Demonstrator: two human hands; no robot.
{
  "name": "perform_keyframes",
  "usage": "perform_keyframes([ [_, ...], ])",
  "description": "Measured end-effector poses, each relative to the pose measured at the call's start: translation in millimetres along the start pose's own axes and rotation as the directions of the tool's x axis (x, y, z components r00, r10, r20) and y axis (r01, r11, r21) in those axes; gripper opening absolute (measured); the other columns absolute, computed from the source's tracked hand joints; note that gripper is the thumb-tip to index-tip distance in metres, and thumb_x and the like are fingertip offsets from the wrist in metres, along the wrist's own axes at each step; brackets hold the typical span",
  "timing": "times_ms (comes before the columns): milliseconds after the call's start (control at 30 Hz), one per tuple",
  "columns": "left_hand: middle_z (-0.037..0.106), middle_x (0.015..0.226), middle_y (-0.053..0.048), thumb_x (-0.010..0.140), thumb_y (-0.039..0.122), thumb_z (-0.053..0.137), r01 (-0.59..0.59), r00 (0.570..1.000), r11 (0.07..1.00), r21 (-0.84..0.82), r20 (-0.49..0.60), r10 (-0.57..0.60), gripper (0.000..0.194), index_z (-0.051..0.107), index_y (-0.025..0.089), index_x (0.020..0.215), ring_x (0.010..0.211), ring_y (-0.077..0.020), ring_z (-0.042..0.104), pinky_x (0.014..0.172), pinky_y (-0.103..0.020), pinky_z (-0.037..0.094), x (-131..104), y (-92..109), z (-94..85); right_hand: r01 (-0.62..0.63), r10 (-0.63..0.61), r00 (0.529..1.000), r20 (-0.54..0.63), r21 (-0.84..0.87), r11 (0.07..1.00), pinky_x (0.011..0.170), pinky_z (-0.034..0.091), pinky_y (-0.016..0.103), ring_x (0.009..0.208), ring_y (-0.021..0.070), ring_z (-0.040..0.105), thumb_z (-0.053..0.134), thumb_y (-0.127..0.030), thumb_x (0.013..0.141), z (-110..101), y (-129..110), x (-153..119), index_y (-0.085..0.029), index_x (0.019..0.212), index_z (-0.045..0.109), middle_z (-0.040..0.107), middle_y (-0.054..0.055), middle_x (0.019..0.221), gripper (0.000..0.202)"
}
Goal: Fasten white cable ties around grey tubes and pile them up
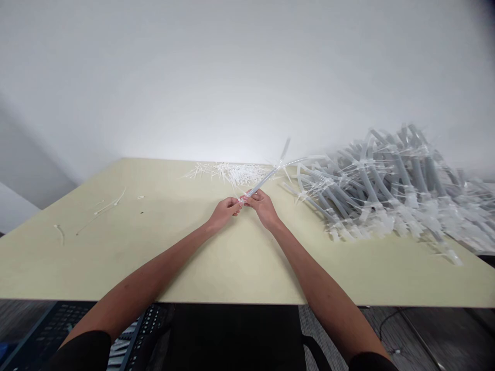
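Your left hand (223, 212) pinches the near end of a slim branched tube (266, 179) between thumb and fingers, and your right hand (263, 207) grasps the same tube just beside it, so both hands are closed on the work; the detail between your fingertips is too small to make out. You have the tube over the middle of the table (232, 257), slanting up and away to your right, its far end forking into thin arms, one of them reaching toward the large heap of grey tubes (379, 180). That heap covers the right side of the table, with clear, plastic-looking pieces along its near edge, and no container holds it. Just beyond your hands lies a loose pile of white ties (243, 173), set straight on the tabletop. To your left you have a few scattered ties (116, 202) and a small pale loop (141, 197). The container in view is a dark, perforated crate (149, 324) below the table edge, at your lower left; pale strips (119, 348) show inside it, partly covered by your left arm and sleeve, and you cannot tell how full it is. At your lower right, a black cable (382, 325) trails below the table.
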State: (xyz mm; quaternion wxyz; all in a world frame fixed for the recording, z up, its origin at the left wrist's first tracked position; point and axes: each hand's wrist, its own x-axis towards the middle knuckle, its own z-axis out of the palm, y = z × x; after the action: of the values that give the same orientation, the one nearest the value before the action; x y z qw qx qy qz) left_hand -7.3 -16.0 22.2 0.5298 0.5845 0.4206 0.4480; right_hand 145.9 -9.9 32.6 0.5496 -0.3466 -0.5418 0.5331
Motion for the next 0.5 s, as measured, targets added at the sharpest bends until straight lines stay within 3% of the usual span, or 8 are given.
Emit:
perform_keyframes([
  [133,0.055,0.071,-0.001,0.072,0.046,0.057,-0.031,0.997,0.999,0.032,-0.075,0.034,0.031,0.054,0.015,0.078,0.063,-0.0106,0.049,0.064,-0.026,0.039,-1,-3,4.3,0.039,-0.038,0.999,-0.031,0.022,0.999,0.081,0.047,0.036,0.073,0.0154,0.061,0.069,-0.034,0.065,6,1,-2,-0.020,0.085,0.056,0.065,0.000,0.075,0.028],
  [267,0.056,0.069,0.000,0.075,0.045,0.054,-0.089,0.980,0.982,0.166,-0.159,0.116,0.028,0.054,0.017,0.076,0.066,-0.0113,0.050,0.064,-0.024,0.037,-3,-5,6.2,0.047,-0.044,0.997,-0.069,0.046,0.998,0.082,0.047,0.037,0.075,0.0162,0.061,0.069,-0.033,0.064,11,0,-4,-0.019,0.084,0.056,0.064,0.000,0.073,0.028],
  [500,0.056,0.074,0.001,0.074,0.041,0.055,-0.152,0.955,0.963,0.222,-0.220,0.201,0.023,0.051,0.018,0.074,0.067,-0.0101,0.050,0.064,-0.022,0.037,-5,-3,10.6,0.046,-0.037,0.993,-0.110,0.083,0.995,0.083,0.048,0.036,0.069,0.0135,0.060,0.068,-0.028,0.067,16,-2,-7,-0.019,0.084,0.055,0.062,-0.002,0.069,0.023],
])
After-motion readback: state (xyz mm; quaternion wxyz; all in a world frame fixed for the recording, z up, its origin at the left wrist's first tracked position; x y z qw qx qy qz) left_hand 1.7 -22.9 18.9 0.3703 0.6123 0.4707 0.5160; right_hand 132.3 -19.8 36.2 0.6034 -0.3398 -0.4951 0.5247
